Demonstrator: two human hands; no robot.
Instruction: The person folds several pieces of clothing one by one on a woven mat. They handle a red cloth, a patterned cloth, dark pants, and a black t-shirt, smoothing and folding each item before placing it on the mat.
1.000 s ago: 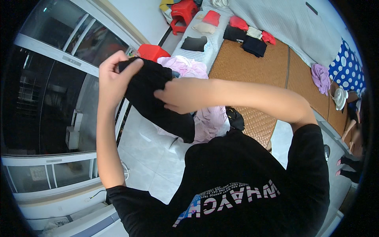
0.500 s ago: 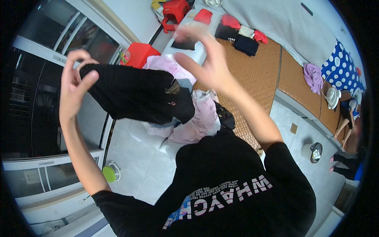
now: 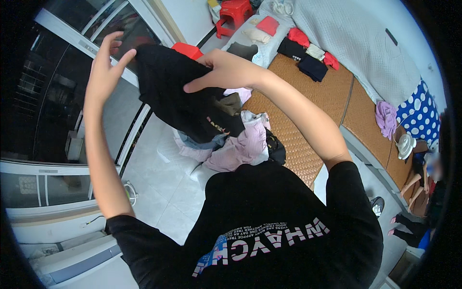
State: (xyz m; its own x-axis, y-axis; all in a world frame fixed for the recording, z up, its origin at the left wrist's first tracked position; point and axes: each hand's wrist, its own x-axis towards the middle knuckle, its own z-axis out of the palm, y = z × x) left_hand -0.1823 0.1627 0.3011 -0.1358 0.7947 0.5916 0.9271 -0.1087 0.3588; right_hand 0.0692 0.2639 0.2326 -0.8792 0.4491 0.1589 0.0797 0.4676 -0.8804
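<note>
A black garment (image 3: 168, 91) with a small print hangs in front of me, its lower end over a clothes pile. My right hand (image 3: 226, 72) grips it from the right, thumb across the cloth and fingertips partly hidden. At its upper left corner, my left hand (image 3: 107, 70) has its fingers apart, with the thumb tip beside the cloth. Beneath lie a pink striped garment (image 3: 236, 151), a blue-grey piece (image 3: 199, 140) and an olive piece (image 3: 228, 103). A black patterned item (image 3: 275, 147) lies at the pile's right.
Folded clothes, among them a dark navy stack (image 3: 313, 67), lie on the woven mat (image 3: 303, 103) and bed. A red stool (image 3: 233, 14) stands at the back. Glass sliding doors (image 3: 53, 91) are on the left. To the right are a white fan (image 3: 405, 144) and a seated person (image 3: 418, 180).
My right hand has come down onto the black garment from above. The left hand has loosened its fingers and moved slightly up and right. The garment has shifted right and bunched.
</note>
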